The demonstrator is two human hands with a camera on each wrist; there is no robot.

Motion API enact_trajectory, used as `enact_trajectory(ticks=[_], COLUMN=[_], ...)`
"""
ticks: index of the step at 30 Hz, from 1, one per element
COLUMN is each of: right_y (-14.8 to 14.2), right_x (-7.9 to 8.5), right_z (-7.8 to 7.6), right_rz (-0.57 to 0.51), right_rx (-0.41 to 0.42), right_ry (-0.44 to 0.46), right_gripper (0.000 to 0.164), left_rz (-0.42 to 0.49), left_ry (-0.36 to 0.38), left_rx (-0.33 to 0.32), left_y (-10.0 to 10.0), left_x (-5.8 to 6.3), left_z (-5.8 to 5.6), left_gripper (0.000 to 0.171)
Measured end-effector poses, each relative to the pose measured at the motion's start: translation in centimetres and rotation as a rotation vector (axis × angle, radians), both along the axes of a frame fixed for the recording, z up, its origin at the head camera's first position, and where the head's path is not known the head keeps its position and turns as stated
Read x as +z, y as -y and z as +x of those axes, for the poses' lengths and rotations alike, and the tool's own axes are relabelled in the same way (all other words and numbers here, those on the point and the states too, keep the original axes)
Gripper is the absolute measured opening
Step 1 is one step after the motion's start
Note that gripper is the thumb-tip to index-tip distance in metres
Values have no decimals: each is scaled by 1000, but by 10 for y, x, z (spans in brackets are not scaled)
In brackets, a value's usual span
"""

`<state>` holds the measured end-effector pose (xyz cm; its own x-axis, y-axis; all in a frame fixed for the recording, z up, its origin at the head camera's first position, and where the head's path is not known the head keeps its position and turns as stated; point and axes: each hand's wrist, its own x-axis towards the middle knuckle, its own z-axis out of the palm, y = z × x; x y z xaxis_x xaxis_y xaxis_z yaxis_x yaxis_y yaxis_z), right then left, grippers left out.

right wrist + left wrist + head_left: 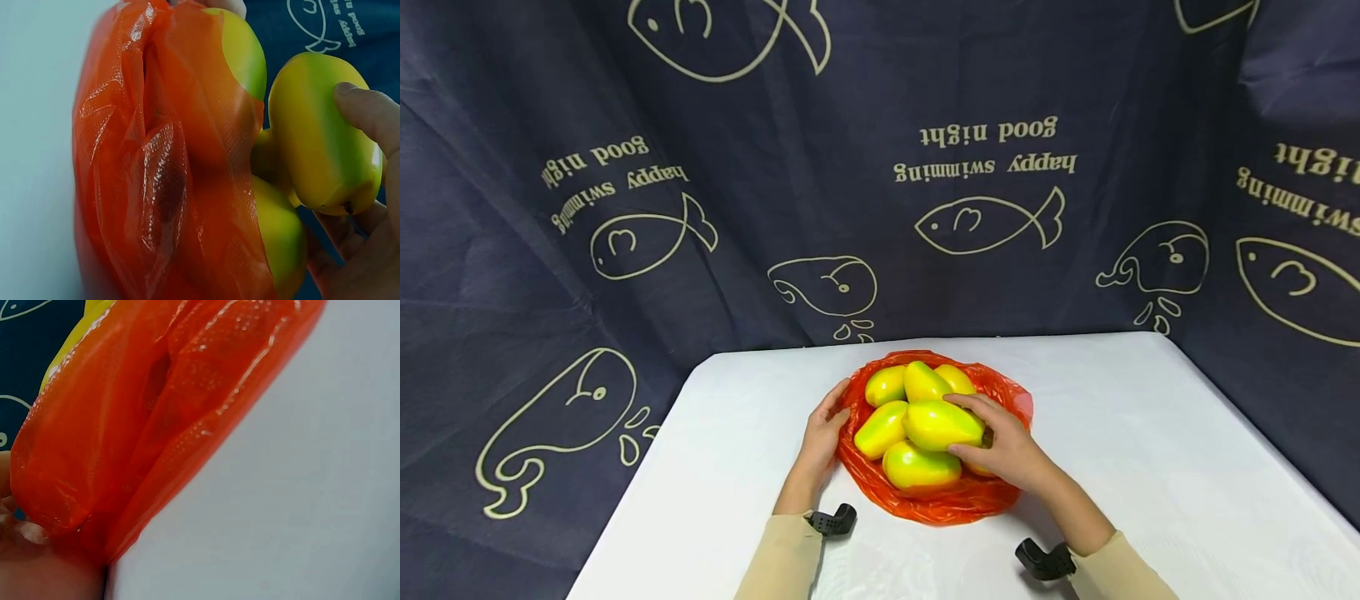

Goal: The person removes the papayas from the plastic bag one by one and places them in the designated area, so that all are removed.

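Observation:
A yellow-green mango (pixel 943 425) lies atop several others in an opened red plastic bag (pixel 880 492). My right hand (pixel 1007 446) grips this mango at its right end, thumb on the near side and fingers on the far side. In the right wrist view, the held mango (pixel 322 131) shows a dark stem spot at its lower end. At the bag's left side, my left hand (pixel 822 437) holds the rim between thumb and fingers. The left wrist view shows red plastic (pixel 112 437) against that hand, partly covering it. Another mango (pixel 921 467) sits below the held one.
The bag stands on a white-covered table (pixel 737 467), near its far edge. A dark blue curtain (pixel 850 167) with fish and whale drawings hangs behind and at both sides. Black wrist devices (pixel 833 521) are worn on both arms.

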<state>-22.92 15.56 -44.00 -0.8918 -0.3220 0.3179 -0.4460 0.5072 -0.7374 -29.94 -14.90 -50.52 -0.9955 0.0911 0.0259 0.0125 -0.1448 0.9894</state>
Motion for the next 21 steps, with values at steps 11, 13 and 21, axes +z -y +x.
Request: enact_trajectory(ticks=[11, 13, 21], right_y=[-9, -11, -22], right_x=[1, 2, 5], right_z=[1, 1, -1], right_rz=[-45, -52, -54], right_rx=[-53, -67, -154], right_ry=[18, 21, 1], right_gripper=[65, 66, 68], left_rz=[-6, -5, 2], left_ry=[8, 8, 9], left_rx=[15, 16, 16], left_y=[0, 0, -1], left_x=[2, 2, 1], left_z=[2, 3, 2], left_gripper=[55, 55, 54])
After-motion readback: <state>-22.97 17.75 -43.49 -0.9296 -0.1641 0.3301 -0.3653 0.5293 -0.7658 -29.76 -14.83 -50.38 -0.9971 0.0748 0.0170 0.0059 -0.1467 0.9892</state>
